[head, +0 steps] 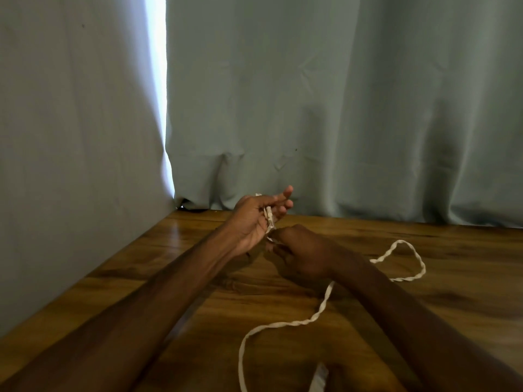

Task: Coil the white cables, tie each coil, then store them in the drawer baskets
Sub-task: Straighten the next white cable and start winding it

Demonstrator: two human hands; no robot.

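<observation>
A flat, twisted white cable (319,311) trails in loose loops across the wooden table (467,301). One loop lies to the right of my right forearm; another runs toward the bottom edge. My left hand (254,219) is raised palm-up above the table and holds the cable's connector end against its palm, fingers partly stretched out. Just below it, my right hand (300,253) pinches the cable, fingers curled. No drawer or baskets are in view.
A grey-green curtain (339,108) hangs along the table's far edge, with a bright gap at the left. A plain wall (70,165) borders the table's left side. Another short white piece (318,379) shows at the bottom edge.
</observation>
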